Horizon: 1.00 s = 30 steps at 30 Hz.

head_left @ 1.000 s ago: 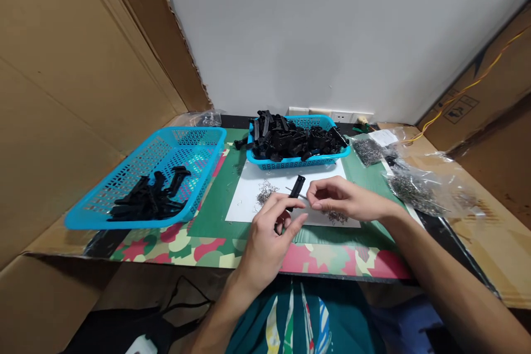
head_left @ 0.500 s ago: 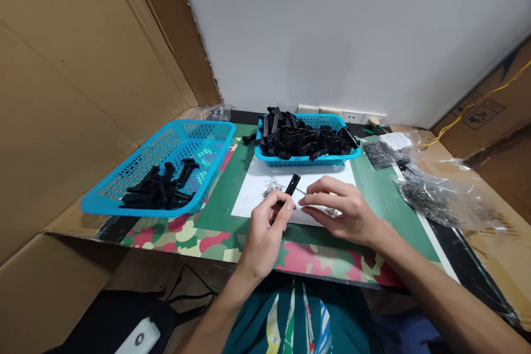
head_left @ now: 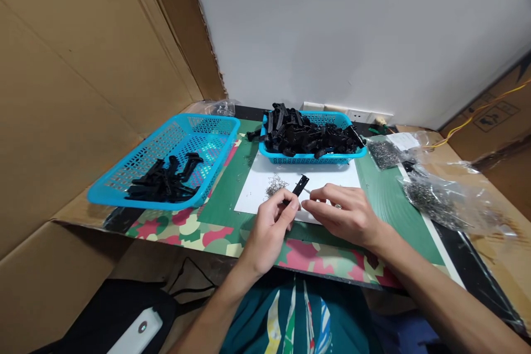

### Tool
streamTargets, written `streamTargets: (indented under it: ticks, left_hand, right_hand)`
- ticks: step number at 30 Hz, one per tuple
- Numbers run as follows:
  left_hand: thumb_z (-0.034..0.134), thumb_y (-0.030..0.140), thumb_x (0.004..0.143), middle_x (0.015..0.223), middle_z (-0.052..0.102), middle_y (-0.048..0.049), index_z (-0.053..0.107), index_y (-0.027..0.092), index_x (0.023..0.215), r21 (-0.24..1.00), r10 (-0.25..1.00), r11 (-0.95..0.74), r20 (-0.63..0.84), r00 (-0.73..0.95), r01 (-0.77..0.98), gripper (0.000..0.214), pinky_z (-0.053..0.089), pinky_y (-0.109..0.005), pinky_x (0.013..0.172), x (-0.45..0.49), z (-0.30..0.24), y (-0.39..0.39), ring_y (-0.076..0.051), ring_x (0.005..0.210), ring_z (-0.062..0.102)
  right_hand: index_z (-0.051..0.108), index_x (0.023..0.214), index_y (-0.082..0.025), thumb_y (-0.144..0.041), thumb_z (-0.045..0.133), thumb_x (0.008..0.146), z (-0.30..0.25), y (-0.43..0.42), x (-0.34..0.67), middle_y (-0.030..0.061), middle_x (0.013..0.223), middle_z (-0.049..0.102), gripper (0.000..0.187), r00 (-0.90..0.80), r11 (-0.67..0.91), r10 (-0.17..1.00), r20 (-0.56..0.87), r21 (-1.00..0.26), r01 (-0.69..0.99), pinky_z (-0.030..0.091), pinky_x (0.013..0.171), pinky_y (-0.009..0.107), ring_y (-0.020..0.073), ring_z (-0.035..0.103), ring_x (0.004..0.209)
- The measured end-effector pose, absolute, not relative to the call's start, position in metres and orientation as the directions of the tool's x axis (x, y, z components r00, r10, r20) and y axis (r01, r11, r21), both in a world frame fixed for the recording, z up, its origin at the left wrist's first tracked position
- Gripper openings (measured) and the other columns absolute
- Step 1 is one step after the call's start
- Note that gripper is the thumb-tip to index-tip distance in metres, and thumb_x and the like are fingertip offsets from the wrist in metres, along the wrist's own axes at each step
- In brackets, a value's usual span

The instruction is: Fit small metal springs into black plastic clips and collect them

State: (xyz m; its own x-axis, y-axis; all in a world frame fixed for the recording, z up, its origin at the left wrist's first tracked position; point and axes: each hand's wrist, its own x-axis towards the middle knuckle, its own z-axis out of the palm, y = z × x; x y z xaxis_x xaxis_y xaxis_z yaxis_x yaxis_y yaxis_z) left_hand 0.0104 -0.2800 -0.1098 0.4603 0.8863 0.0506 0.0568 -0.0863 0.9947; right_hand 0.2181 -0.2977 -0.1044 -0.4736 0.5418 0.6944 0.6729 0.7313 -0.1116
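Observation:
My left hand is closed on a small black plastic clip, which sticks up from between thumb and fingers. My right hand pinches a thin metal wire piece against the clip's side. Both hands hover over a white paper sheet on the green mat. A little heap of metal springs lies on the paper just left of the clip. Beyond the paper stands a blue basket piled with black clips. A second blue basket at the left holds a smaller heap of black clips.
Clear plastic bags of metal springs lie at the right, a smaller one behind them. Cardboard walls close off the left side and the right. A camouflage-patterned mat edge runs along the table front. A wall socket strip sits at the back.
The view has shifted a little. My hands have drawn closer together, with the right fingers now at the clip held by the left hand.

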Motion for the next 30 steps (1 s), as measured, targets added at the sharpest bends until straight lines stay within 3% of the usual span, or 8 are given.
streamTargets:
  ticks: [3, 6, 8, 10, 12, 14, 20, 30]
  left_hand:
    - [0.050, 0.042, 0.108, 0.083, 0.052, 0.0014, 0.060, 0.021, 0.096, 0.980, 0.890, -0.152, 0.078, 0.449, 0.131, 0.027, 0.039, -0.026, 0.068, 0.009, -0.108, -0.282, -0.015, 0.073, 0.047]
    - [0.045, 0.037, 0.111, 0.098, 0.061, -0.0026, 0.062, 0.023, 0.106, 0.947, 0.893, -0.231, 0.116, 0.435, 0.222, 0.023, 0.044, -0.028, 0.080, 0.005, -0.108, -0.286, -0.018, 0.088, 0.056]
    - [0.045, 0.032, 0.110, 0.106, 0.066, -0.0039, 0.059, 0.024, 0.116, 0.936, 0.890, -0.254, 0.129, 0.437, 0.243, 0.017, 0.047, -0.029, 0.086, 0.003, -0.111, -0.290, -0.019, 0.096, 0.061]
    - [0.051, 0.026, 0.108, 0.109, 0.068, -0.0035, 0.053, 0.025, 0.135, 0.927, 0.895, -0.260, 0.127, 0.428, 0.270, 0.027, 0.050, -0.028, 0.085, 0.000, -0.115, -0.294, -0.018, 0.093, 0.064]
    - [0.059, 0.022, 0.104, 0.106, 0.070, -0.0027, 0.051, 0.025, 0.145, 0.905, 0.900, -0.278, 0.127, 0.418, 0.323, 0.042, 0.051, -0.028, 0.081, -0.003, -0.119, -0.297, -0.016, 0.085, 0.064]
    - [0.065, 0.019, 0.101, 0.103, 0.072, -0.0031, 0.061, 0.023, 0.139, 0.870, 0.888, -0.322, 0.140, 0.437, 0.374, 0.039, 0.053, -0.028, 0.079, -0.005, -0.122, -0.299, -0.017, 0.081, 0.065]
    - [0.071, 0.012, 0.096, 0.098, 0.077, -0.0058, 0.078, 0.020, 0.120, 0.810, 0.842, -0.446, 0.234, 0.486, 0.382, 0.027, 0.058, -0.033, 0.084, -0.003, -0.123, -0.300, -0.020, 0.088, 0.069]
    - [0.068, 0.016, 0.099, 0.097, 0.080, -0.0065, 0.080, 0.022, 0.122, 0.797, 0.827, -0.478, 0.267, 0.494, 0.370, 0.026, 0.060, -0.034, 0.081, -0.002, -0.126, -0.301, -0.022, 0.092, 0.072]
  right_hand:
    - [0.076, 0.096, -0.024, -0.018, 0.057, 0.100, -0.101, -0.300, 0.219, 0.0080, 0.091, 0.075, 0.020, -0.403, 0.662, 0.700, 0.590, -0.322, 0.677, 0.046, 0.063, 0.030, 0.0180, 0.067, 0.077]
    - [0.073, 0.088, -0.022, -0.026, 0.062, 0.097, -0.093, -0.298, 0.220, 0.0070, 0.084, 0.073, 0.015, -0.201, 0.483, 0.859, 0.471, -0.616, 0.621, 0.046, 0.063, 0.032, 0.0185, 0.063, 0.071]
    - [0.069, 0.080, -0.021, -0.029, 0.064, 0.095, -0.087, -0.295, 0.223, 0.0042, 0.075, 0.069, 0.018, -0.137, 0.321, 0.945, 0.296, -0.766, 0.557, 0.045, 0.061, 0.031, 0.0171, 0.059, 0.066]
    - [0.067, 0.077, -0.019, -0.029, 0.064, 0.095, -0.084, -0.291, 0.226, 0.0019, 0.069, 0.066, 0.020, -0.163, 0.183, 0.980, 0.115, -0.842, 0.507, 0.043, 0.059, 0.029, 0.0153, 0.055, 0.062]
    - [0.068, 0.080, -0.017, -0.028, 0.063, 0.094, -0.083, -0.288, 0.228, 0.0013, 0.069, 0.065, 0.018, -0.210, 0.100, 0.978, -0.007, -0.862, 0.497, 0.041, 0.058, 0.028, 0.0141, 0.053, 0.060]
    - [0.071, 0.083, -0.017, -0.026, 0.063, 0.094, -0.084, -0.287, 0.229, 0.0023, 0.072, 0.068, 0.016, -0.230, 0.079, 0.972, -0.055, -0.840, 0.536, 0.039, 0.058, 0.028, 0.0143, 0.053, 0.063]
    - [0.076, 0.083, -0.017, -0.018, 0.063, 0.087, -0.089, -0.289, 0.225, 0.0032, 0.073, 0.070, 0.013, -0.225, 0.122, 0.973, -0.060, -0.691, 0.712, 0.033, 0.057, 0.030, 0.0153, 0.053, 0.063]
    - [0.075, 0.081, -0.017, -0.015, 0.065, 0.085, -0.091, -0.286, 0.220, 0.0033, 0.071, 0.070, 0.011, -0.215, 0.131, 0.976, -0.041, -0.680, 0.722, 0.034, 0.058, 0.030, 0.0156, 0.055, 0.062]
